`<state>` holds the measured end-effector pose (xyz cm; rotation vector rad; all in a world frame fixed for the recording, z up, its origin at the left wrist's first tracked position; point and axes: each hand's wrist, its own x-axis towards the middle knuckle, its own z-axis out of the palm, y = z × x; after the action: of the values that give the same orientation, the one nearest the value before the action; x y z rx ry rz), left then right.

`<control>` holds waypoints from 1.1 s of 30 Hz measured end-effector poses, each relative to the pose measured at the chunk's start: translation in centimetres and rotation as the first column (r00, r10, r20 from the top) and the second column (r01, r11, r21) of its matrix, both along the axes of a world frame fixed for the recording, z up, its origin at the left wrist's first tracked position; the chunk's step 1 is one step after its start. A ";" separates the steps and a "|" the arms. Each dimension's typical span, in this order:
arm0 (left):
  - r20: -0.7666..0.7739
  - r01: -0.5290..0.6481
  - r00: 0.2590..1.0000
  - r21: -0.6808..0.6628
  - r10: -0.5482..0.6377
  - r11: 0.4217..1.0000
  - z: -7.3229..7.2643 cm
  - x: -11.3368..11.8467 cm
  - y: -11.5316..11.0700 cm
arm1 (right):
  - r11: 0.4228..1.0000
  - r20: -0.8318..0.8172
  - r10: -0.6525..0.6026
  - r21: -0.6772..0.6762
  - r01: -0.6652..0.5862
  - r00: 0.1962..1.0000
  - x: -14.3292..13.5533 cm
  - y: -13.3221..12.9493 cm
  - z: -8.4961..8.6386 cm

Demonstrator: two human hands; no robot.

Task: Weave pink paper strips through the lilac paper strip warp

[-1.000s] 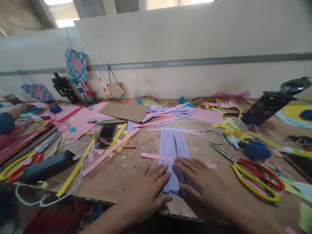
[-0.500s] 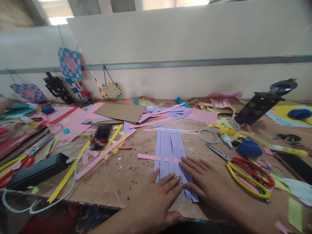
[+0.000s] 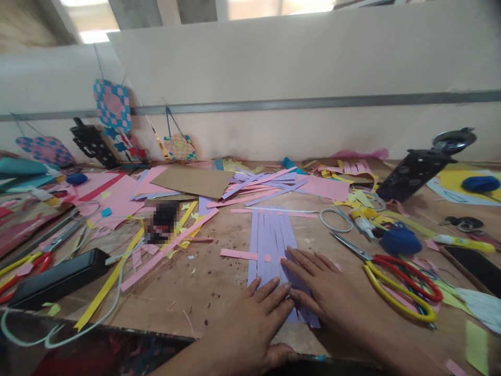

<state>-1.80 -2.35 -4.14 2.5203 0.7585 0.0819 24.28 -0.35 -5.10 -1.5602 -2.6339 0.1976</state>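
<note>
Several lilac paper strips [image 3: 270,230] lie side by side on the table, running away from me. A pink paper strip [image 3: 238,254] crosses them, passing over some and under others. Another pink strip [image 3: 301,214] lies across their far ends. My left hand [image 3: 262,313] rests with fingers stretched on the near part of the lilac strips. Beside it, my right hand [image 3: 319,282] lies flat over their right edge, covering the pink strip's right end. The fingertips of both hands nearly meet. Neither hand grips anything.
Scissors with red and yellow handles [image 3: 399,282] lie right of my right hand, near blue yarn [image 3: 401,239]. A black adapter [image 3: 58,277] with a white cable sits at left. Cardboard [image 3: 191,180] and paper scraps cover the back. A dark tumbler [image 3: 417,172] stands at back right.
My right hand has shifted slightly left and away from me over the strips. My left hand has slid a little toward me. The strips have hardly moved.
</note>
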 end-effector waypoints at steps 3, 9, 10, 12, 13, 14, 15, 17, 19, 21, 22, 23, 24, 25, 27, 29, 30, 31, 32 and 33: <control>-0.007 0.012 1.000 -0.003 -0.013 1.000 -0.1 0.0 0.0 | 1.000 0.014 -0.002 0.022 0.002 1.000 -0.1 0.2 -0.1; 0.006 0.005 1.000 -0.012 -0.005 1.000 0.0 -0.1 0.1 | 0.999 -0.001 -0.024 0.029 0.024 1.000 -0.4 0.8 0.0; 0.013 0.005 1.000 -0.018 -0.005 1.000 0.0 -0.1 0.1 | 0.999 -0.006 -0.028 0.032 0.029 1.000 -0.4 0.8 0.1; 0.025 0.007 1.000 -0.024 -0.006 1.000 0.0 -0.1 0.1 | 0.999 -0.005 -0.033 0.027 0.034 0.999 -0.4 1.0 0.2; 0.030 0.009 1.000 -0.023 -0.008 1.000 0.0 -0.1 0.1 | 0.999 0.000 -0.030 0.019 0.030 1.000 -0.4 1.1 0.2; 0.033 0.010 0.999 -0.021 -0.010 1.000 -0.1 -0.1 0.1 | 1.000 0.004 -0.024 0.013 0.024 1.000 -0.3 1.2 0.2; 0.033 0.011 0.999 -0.018 -0.011 1.000 -0.1 -0.2 0.1 | 1.000 0.006 -0.020 0.012 0.020 1.000 -0.3 1.4 0.1; 0.033 0.013 0.999 -0.011 -0.013 1.000 -0.3 -0.2 0.1 | 0.999 0.000 -0.018 0.032 0.018 1.000 -0.4 1.6 -0.2; 0.031 0.015 0.999 -0.004 -0.015 1.000 -0.4 -0.2 0.1 | 0.998 -0.011 -0.023 0.063 0.024 1.000 -0.4 1.9 -0.7; 0.033 0.014 0.999 0.005 -0.014 1.000 -0.5 -0.2 0.1 | 0.996 -0.015 -0.024 0.081 0.025 1.000 -0.5 2.1 -1.2; 0.034 0.012 0.999 0.009 -0.012 1.000 -0.5 -0.2 0.1 | 0.996 -0.014 -0.024 0.087 0.026 1.000 -0.6 2.2 -1.3; 0.034 0.012 0.999 0.010 -0.012 1.000 -0.4 -0.1 0.1 | 0.995 -0.010 -0.025 0.091 0.026 1.000 -0.7 2.2 -1.4; 0.035 0.013 0.999 0.009 -0.013 1.000 -0.4 -0.1 0.1 | 0.995 -0.003 -0.028 0.096 0.028 1.000 -0.7 2.2 -1.4; 0.037 0.012 0.999 0.006 -0.012 1.000 -0.3 0.0 0.2 | 0.994 0.005 -0.032 0.101 0.031 0.999 -0.8 2.2 -1.4; 0.039 0.009 0.999 -0.002 -0.009 1.000 -0.2 0.0 0.2 | 0.994 0.016 -0.029 0.109 0.027 0.999 -0.9 2.1 -1.2; 0.045 0.006 0.999 -0.004 -0.006 1.000 -0.1 0.0 0.2 | 0.993 0.008 -0.013 0.116 0.012 1.000 -0.9 2.0 -1.1; 0.048 0.006 0.999 -0.003 -0.006 1.000 0.0 0.0 0.2 | 0.993 0.001 -0.006 0.119 0.006 1.000 -0.9 2.0 -1.1; 0.051 0.007 0.999 -0.002 -0.007 1.000 0.0 -0.1 0.1 | 0.993 -0.005 -0.001 0.121 0.001 1.000 -0.9 1.9 -1.2; 0.053 0.007 0.999 -0.001 -0.007 1.000 0.0 -0.1 0.1 | 0.992 -0.010 0.000 0.124 0.001 1.000 -0.8 1.9 -1.3; 0.054 0.008 0.998 -0.002 -0.008 1.000 0.0 -0.2 0.1 | 0.992 -0.013 -0.003 0.128 0.005 1.000 -0.8 1.9 -1.5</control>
<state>-1.95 -2.25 -4.15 2.5080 0.7262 0.1458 23.46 1.57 -6.57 -1.5181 -2.5777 0.0368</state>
